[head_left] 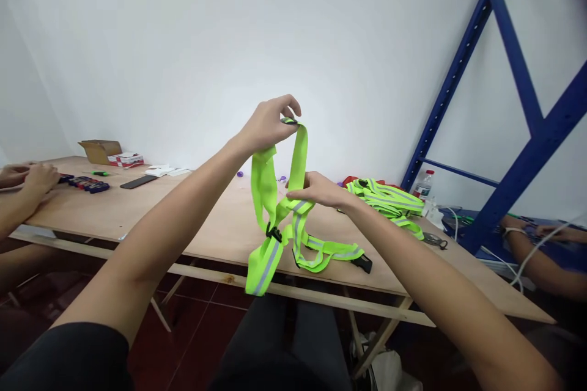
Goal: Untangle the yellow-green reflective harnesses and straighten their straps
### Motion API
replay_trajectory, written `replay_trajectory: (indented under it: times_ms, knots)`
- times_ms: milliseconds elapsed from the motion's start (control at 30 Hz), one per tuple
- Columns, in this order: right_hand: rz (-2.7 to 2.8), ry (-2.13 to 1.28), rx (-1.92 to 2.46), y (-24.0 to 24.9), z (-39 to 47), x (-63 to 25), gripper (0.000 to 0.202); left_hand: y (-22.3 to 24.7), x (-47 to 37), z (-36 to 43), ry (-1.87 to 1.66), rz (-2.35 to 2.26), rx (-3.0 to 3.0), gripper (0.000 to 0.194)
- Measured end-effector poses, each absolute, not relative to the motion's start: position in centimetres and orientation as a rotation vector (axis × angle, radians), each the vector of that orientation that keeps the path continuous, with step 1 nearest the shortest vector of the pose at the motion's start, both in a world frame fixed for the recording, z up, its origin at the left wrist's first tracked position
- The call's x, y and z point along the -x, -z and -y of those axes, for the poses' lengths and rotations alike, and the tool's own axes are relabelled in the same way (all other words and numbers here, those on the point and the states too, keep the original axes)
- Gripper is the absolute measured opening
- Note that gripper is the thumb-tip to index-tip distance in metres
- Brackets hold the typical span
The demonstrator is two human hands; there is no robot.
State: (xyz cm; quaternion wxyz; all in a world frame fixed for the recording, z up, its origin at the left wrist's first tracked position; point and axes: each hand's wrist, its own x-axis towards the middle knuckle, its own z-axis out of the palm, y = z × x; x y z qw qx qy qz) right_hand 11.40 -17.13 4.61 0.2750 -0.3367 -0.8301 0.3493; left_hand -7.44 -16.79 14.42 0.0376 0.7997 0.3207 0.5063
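Over the plywood table (137, 208), left hand (268, 125) pinches the green strap (300, 153) up high, right hand (316, 190) closes lower down; best keep that webbing flat and untwisted.

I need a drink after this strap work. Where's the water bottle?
In the head view the water bottle stands at the far right of the table, beside the blue rack upright and just behind the pile of green straps.
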Motion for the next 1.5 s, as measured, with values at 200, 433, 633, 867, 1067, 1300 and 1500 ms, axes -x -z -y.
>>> replay_trajectory:
  times_ms: [200,433,633,867,1067,1300,1500]
  knots:
    - [1.991,-0.913,0.920,-2.4,16.6,-13.7,0.032,-14.7,10.0,15.7,-1.532,-1.279,-2.436,0.012]
    - [1.820,-1.146,0.916,-0.4,15.2,-16.9,0.058,-14.4,12.3,12.9,-1.489,-1.533,-2.153,0.007]
    - [1.935,-1.179,1.020,1.1,14.3,-16.4,0.039,-15.5,12.0,11.5,-0.968,-1.464,-1.905,0.009]
    - [1.833,-1.004,0.886,2.5,10.1,-13.3,0.049,-15.0,9.8,9.2,-0.898,-1.167,-1.826,0.009]
    - [2.130,-1.548,0.795,3.6,8.3,-12.8,0.054,-13.0,9.8,6.6,-1.106,-0.876,-1.560,0.015]
    - [2.135,-1.263,1.053,6.6,8.2,-13.8,0.028,-9.3,8.9,4.2,-1.569,-0.539,-1.231,0.009]
    - [2.106,-0.881,1.173,5.1,6.2,-19.6,0.020,-5.2,10.8,3.0,-2.051,-0.671,-1.228,0.018]
